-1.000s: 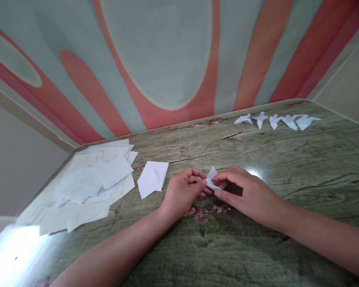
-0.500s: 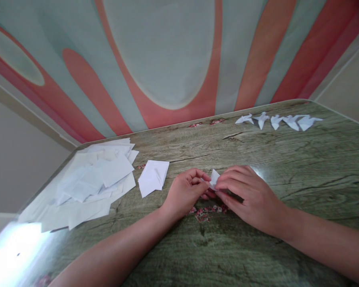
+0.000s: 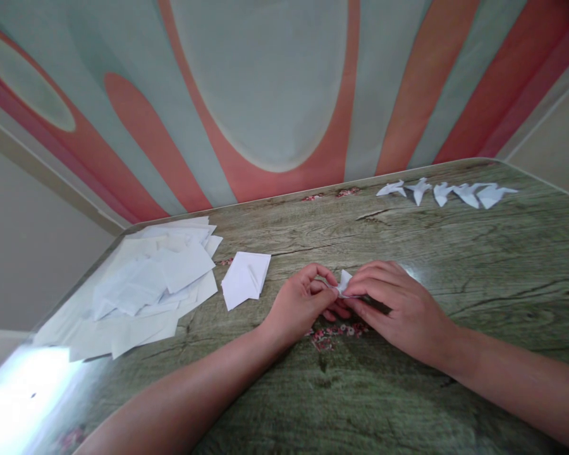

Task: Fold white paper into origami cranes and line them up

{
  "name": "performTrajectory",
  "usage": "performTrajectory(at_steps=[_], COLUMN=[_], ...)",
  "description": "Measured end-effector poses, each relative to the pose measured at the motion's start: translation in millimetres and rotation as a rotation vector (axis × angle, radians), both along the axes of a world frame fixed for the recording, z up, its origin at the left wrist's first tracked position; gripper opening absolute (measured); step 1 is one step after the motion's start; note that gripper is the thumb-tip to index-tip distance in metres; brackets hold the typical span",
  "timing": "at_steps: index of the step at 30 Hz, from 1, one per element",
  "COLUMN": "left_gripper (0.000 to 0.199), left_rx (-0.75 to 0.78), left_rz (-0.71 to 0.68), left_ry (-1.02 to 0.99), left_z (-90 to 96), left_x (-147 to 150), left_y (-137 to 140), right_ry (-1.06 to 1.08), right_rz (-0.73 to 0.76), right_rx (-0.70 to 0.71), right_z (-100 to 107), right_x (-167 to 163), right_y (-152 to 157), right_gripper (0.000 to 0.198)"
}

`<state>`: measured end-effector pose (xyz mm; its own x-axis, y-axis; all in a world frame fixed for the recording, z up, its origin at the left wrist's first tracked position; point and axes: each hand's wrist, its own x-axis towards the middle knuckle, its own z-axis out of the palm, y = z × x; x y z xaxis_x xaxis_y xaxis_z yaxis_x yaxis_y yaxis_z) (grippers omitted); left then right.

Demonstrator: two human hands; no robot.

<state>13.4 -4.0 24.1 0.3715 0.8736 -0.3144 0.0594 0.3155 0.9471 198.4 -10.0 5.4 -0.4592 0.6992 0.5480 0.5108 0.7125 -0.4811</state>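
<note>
A small piece of folded white paper (image 3: 344,280) is pinched between my two hands, just above the wood-patterned table (image 3: 322,392). My left hand (image 3: 306,300) grips its left end between thumb and fingertips. From the right, my right hand (image 3: 391,303) presses the paper between thumb and fingers. One pointed tip stands up between the hands; the rest is mostly covered by fingers. Left of my left hand lies a small stack of white paper pieces (image 3: 241,281), with a narrow folded strip on top.
A wide, loose pile of white paper sheets (image 3: 142,281) covers the table's left side. Several folded paper birds (image 3: 464,193) stand in a row at the back right. Behind the table's far edge rises a patterned wall (image 3: 260,95) in red and grey-green.
Both hands still pinch the folded paper, and the fingers have shifted slightly. Less of the paper's raised tip shows now. The whole view has moved a little.
</note>
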Motion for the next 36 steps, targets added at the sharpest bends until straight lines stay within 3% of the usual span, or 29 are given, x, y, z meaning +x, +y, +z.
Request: performTrajectory(at_steps=[9, 15, 20, 36], left_gripper=[0.007, 0.011, 0.007, 0.015], left_rx=[0.045, 0.175, 0.159, 0.181], left_rz=[-0.046, -0.019, -0.023, 0.022], left_ry=[0.039, 0.065, 0.077, 0.124], left_z=[2.6, -2.7, -2.3, -2.1], left_x=[-3.4, -1.1, -1.4, 1.2], left_y=[2.9, 0.2, -1.3, -6.0], right_ry=[0.010, 0.089, 0.098, 0.142], right_rz=[-0.009, -0.102, -0.159, -0.172], right_rx=[-0.041, -0.205, -0.394, -0.546], right_z=[-4.3, -2.3, 3.6, 10.2], right_x=[2.7, 1.0, -0.6, -1.9], right_y=[5.0, 2.1, 0.4, -0.8], right_gripper=[0.009, 0.012, 0.013, 0.015])
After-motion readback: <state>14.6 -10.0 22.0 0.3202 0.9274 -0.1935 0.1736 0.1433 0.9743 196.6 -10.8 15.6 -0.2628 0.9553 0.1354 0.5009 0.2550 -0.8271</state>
